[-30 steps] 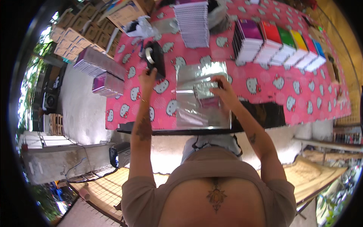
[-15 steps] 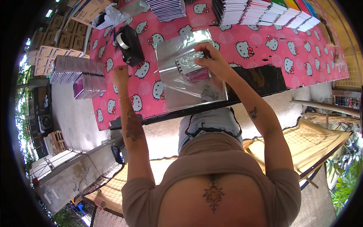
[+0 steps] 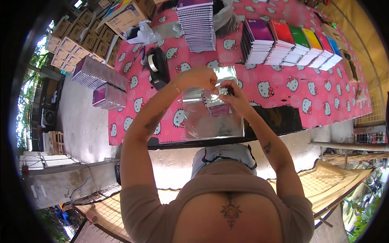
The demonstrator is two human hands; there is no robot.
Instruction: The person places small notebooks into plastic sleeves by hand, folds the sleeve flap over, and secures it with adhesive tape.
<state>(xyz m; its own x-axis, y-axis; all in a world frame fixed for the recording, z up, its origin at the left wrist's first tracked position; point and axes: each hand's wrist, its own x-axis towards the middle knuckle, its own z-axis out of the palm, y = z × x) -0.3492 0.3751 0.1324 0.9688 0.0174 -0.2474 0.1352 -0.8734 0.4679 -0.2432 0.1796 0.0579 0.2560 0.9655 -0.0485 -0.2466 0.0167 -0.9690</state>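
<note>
The clear plastic (image 3: 211, 125) gleams. My left hand (image 3: 200, 78) has moved from the tape dispenser (image 3: 159, 73) beside my right hand (image 3: 236, 98); their grips I can't tell.

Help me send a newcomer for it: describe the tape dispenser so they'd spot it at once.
Find the large table with the pink cat-print cloth. Left of the shiny clear plastic sheets sits the black, block-shaped tape dispenser. Its upright pale tape roll sets it apart from the tall spiral-bound notebook stack beyond.
</note>
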